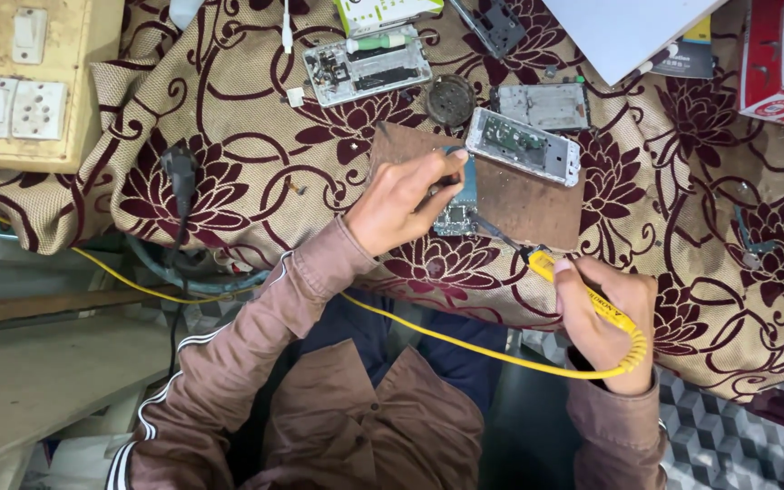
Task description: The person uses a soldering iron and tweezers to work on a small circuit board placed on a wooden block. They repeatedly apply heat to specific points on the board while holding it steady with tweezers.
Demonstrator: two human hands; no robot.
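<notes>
Both hands work; left hand [401, 201] half-hides the circuit board [455, 218].

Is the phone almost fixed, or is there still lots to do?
Still lots, it seems. Done: the opened phone lies with its back off, more stripped phone frames beside it. In hand: the left hand steadies a small circuit board on the brown mat while the right hand holds the yellow soldering iron to it. Left: nothing is back together.
</notes>
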